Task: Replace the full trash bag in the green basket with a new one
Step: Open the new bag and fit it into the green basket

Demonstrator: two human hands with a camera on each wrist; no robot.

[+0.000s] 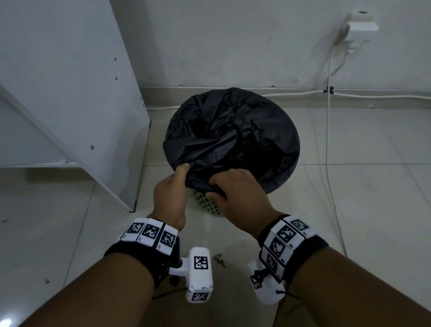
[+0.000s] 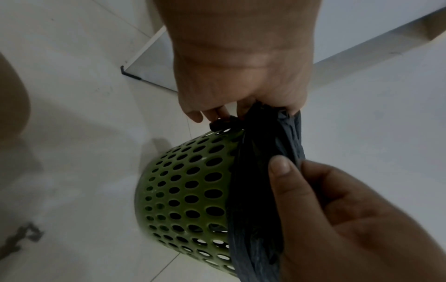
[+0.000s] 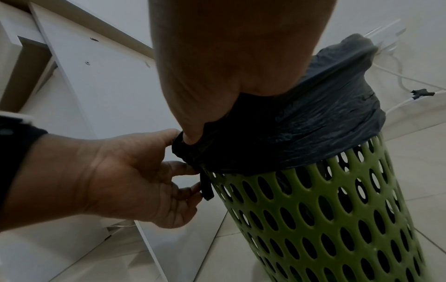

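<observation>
While the green basket (image 1: 206, 206) stands on the floor, both hands pinch the black trash bag (image 1: 233, 136) at its 6 o'clock rim. Left hand (image 1: 171, 194) and right hand (image 1: 240, 196) curl around bunched plastic. Only unreadable square codes mark the wristbands (image 1: 285, 234).

Basket (image 1: 207, 205): in the head view largely concealed beneath the black bag (image 1: 233, 136) and both hands. Bag contents not discernible. Right hand (image 3: 217, 66) fingertips buried in the bag's folds. Basket base cropped in the wrist views.
</observation>
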